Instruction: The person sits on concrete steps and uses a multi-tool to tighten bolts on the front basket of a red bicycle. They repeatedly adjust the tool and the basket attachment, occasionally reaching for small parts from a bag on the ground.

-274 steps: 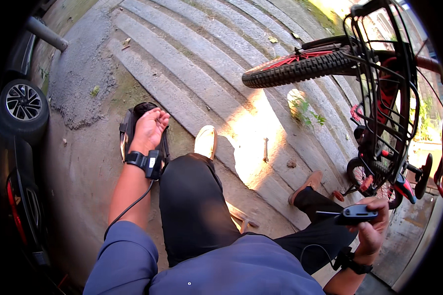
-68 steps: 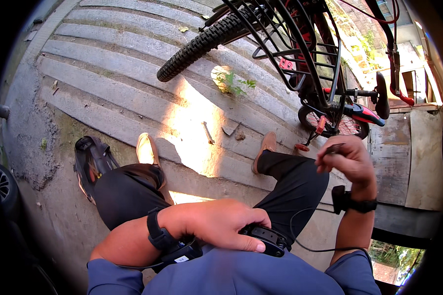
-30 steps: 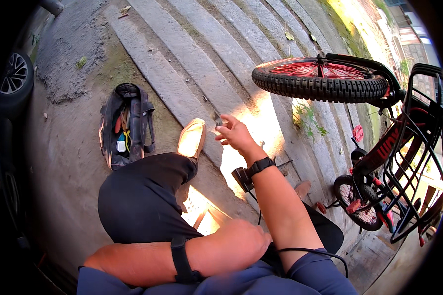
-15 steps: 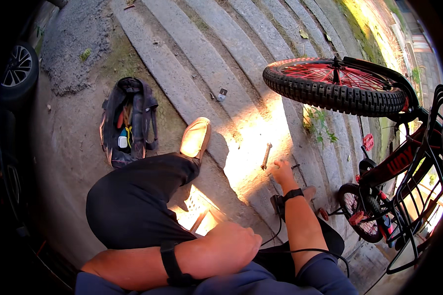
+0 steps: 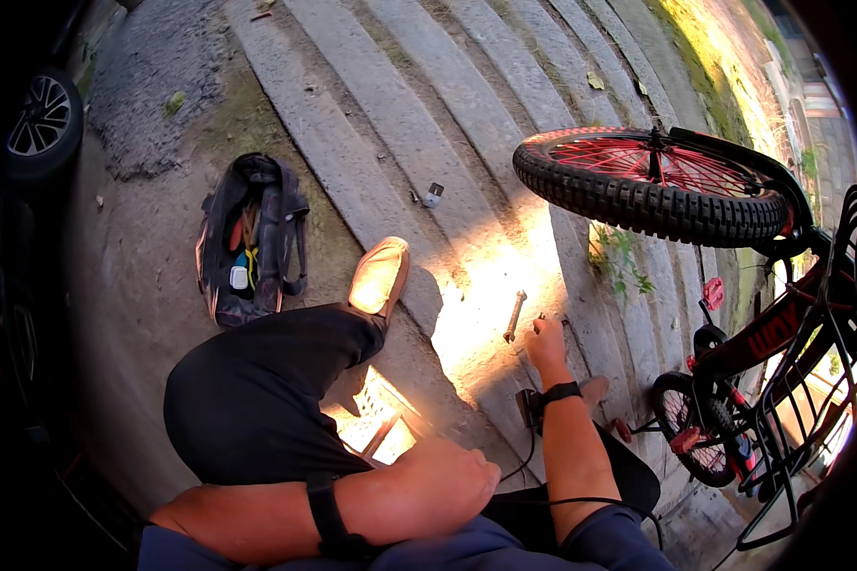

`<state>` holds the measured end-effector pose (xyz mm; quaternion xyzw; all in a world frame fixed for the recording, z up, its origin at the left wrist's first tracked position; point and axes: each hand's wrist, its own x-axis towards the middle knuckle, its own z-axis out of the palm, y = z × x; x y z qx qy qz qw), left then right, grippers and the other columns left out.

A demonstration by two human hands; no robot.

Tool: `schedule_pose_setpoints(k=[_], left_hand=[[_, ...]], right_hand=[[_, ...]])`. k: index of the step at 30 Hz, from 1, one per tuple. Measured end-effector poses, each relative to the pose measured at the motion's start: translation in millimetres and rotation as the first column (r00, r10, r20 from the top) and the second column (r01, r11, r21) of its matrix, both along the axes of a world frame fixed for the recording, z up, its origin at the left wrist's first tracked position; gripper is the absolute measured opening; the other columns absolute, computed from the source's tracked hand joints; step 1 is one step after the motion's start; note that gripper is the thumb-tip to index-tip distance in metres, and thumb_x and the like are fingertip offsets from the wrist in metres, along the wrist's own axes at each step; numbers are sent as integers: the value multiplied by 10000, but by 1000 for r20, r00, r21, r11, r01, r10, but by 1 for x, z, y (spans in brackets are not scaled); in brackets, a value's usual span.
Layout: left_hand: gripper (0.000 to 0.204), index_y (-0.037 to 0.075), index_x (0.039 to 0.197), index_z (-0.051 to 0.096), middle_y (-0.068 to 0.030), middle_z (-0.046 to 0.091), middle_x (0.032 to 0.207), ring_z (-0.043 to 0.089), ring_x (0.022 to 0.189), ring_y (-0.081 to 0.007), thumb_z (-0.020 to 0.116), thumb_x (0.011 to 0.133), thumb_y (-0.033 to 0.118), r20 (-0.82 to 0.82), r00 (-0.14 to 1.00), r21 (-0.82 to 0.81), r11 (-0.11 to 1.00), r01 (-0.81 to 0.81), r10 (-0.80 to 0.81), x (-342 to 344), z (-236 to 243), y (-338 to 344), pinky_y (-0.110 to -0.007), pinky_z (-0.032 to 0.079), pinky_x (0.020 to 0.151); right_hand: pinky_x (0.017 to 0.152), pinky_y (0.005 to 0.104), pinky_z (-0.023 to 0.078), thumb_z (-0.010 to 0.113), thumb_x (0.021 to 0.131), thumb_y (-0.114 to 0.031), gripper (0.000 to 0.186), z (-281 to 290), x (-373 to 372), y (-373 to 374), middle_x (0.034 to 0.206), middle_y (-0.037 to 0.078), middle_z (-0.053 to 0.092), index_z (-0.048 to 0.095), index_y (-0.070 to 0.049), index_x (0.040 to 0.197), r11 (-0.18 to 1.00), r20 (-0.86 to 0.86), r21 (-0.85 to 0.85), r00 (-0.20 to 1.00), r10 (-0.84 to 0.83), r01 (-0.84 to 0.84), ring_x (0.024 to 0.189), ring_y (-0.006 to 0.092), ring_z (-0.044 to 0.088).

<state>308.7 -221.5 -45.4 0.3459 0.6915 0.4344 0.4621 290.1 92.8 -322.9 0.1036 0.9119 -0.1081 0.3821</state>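
Observation:
My right hand (image 5: pixel 546 350) reaches low over the sunlit concrete with its fingers closed. A small dark piece (image 5: pixel 540 322) shows at the fingertips, too small to name. Just left of this hand, a short metal bar with thicker ends (image 5: pixel 515 316), shaped like a wrench, lies on the ground. My left hand (image 5: pixel 459 474) rests across my lap, its fingers curled under. Whatever it may hold is hidden.
An open black tool bag (image 5: pixel 293 249) stands at the left with several tools inside. On the right is a bicycle with a knobby tyre (image 5: pixel 657 205) and red spokes. A small metal plate (image 5: pixel 432 195) lies on the concrete strips. A car wheel (image 5: pixel 40 116) stands far left.
My right hand's fingers have closed, and a small dark piece now shows at their tips. My left hand stays nearly in place. The view has shifted slightly.

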Motion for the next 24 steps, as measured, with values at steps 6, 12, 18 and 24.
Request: schedule_pose_setpoints(k=[6,12,18,24], left_hand=[[172,-23,837,595,-206,632,805,649,720,-367,508,816,123,-68,997,67,997,-26,31,4,7,-5,-439,515,647],[297,1,954,583,-200,630,872,647,791,-378,627,793,247,-51,981,-62,981,183,-186,7,4,-1,-467,524,656],[389,-1,959,573,-179,633,884,646,789,-362,669,804,343,-233,933,-178,956,234,-272,-12,29,1,-453,525,689],[388,35,961,567,-154,632,884,641,787,-360,675,804,373,-448,880,-146,984,103,-158,-25,50,8,-457,511,677]], right_hand=[[908,411,470,628,797,-151,292,67,-46,-110,1119,185,590,631,16,1038,946,-519,-292,854,-35,-139,1070,352,556],[989,391,440,648,819,-195,425,115,-99,-186,1315,163,506,589,-16,1199,859,-542,-330,823,167,-391,1161,340,523],[966,406,450,613,870,-288,444,187,-89,-158,1256,167,544,575,-33,1231,808,-346,-441,905,249,-391,1138,346,538],[919,374,478,618,893,-399,506,252,-36,-94,1178,184,634,594,-17,1223,781,-132,-619,991,5,-86,1065,313,611]])
